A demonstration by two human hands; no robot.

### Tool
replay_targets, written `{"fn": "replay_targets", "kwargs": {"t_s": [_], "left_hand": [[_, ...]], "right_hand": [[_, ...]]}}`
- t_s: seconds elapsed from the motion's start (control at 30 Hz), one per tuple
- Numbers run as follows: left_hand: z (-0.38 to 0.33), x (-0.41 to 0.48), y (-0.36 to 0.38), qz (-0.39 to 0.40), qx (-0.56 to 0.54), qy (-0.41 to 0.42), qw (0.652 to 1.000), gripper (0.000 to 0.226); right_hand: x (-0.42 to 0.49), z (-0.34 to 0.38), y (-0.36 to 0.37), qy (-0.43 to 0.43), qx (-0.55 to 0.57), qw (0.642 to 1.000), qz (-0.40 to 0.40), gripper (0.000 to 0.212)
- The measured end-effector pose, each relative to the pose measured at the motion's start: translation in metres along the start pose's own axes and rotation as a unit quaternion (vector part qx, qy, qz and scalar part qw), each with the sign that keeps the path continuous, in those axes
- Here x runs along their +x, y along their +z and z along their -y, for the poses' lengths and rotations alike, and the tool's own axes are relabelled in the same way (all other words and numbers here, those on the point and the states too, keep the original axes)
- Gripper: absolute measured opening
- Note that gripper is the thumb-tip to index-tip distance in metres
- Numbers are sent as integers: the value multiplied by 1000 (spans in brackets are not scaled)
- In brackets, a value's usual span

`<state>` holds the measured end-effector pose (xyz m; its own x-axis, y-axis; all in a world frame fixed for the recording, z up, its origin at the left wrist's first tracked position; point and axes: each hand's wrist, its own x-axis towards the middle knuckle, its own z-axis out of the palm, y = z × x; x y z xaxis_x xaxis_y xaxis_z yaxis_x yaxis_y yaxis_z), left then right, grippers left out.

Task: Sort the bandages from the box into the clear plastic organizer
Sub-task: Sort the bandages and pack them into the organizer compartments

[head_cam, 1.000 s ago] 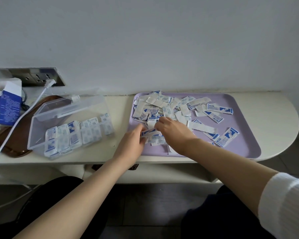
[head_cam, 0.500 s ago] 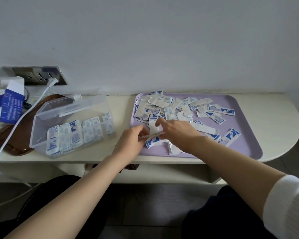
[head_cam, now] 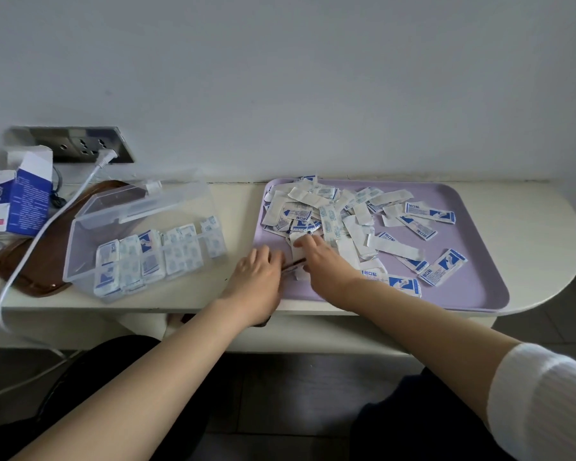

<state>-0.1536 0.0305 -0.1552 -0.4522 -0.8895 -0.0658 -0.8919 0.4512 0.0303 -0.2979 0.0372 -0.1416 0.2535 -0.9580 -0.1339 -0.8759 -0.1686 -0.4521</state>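
Bandages (head_cam: 343,214) lie heaped on the lilac tray (head_cam: 473,277) at centre right. The left hand (head_cam: 258,271) pinches a thin, blurred stack of them at the tray's left edge. The right hand (head_cam: 326,261) curls onto it, grip unclear. Further left stands the clear plastic organizer (head_cam: 90,234), partly filled, then the bandage box (head_cam: 30,194).

Plain domestic-looking room, white wall (head_cam: 313,78), wall socket (head_cam: 80,146), rounded cream desk (head_cam: 539,227)

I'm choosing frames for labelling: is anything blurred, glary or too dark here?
Head view: motion blur smears the held bandages between the left hand and right hand; same view, light is dim and flat, no strong glare on the clear organizer.
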Motion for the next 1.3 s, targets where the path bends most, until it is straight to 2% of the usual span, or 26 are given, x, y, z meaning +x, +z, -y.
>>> {"fn": "replay_targets", "kwargs": {"t_s": [0.07,0.2,0.33,0.5,0.63,0.77,0.87,0.93,1.03,1.13,1.2,1.3], "left_hand": [[-3,0,4,15,20,0,1000,34],[-4,0,3,-8,10,8,1000,38],[-1,1,2,6,-7,-2,1000,21],[1,1,-7,-23,-9,-8,1000,25],[2,0,3,17,37,0,999,25],[1,0,1,25,16,-13,999,21],[0,-3,-7,8,-5,-6,1000,19],[1,-6,-13,-9,-78,-15,997,9],[8,-11,-20,-19,-216,-42,975,13],[20,-17,-24,-31,-313,-71,947,19],[27,-20,-27,-33,-386,-98,917,19],[35,-25,-31,-48,-481,-140,864,17]], "right_hand": [[-3,7,4,-12,38,999,7,62],[0,7,8,-24,47,999,-8,61],[5,-5,14,-39,-10,999,6,51],[11,-8,15,-28,17,995,-91,28],[6,-7,14,-68,-66,995,-24,46],[2,-4,10,-85,-99,991,-20,57],[0,-2,4,-82,-133,987,-44,44],[3,-3,2,-84,-127,986,-62,38],[9,-5,-1,-65,-33,993,-88,22],[8,1,-13,-7,97,993,-70,14],[7,6,-18,18,203,977,-61,8],[7,12,-21,62,362,928,-65,4]]}}
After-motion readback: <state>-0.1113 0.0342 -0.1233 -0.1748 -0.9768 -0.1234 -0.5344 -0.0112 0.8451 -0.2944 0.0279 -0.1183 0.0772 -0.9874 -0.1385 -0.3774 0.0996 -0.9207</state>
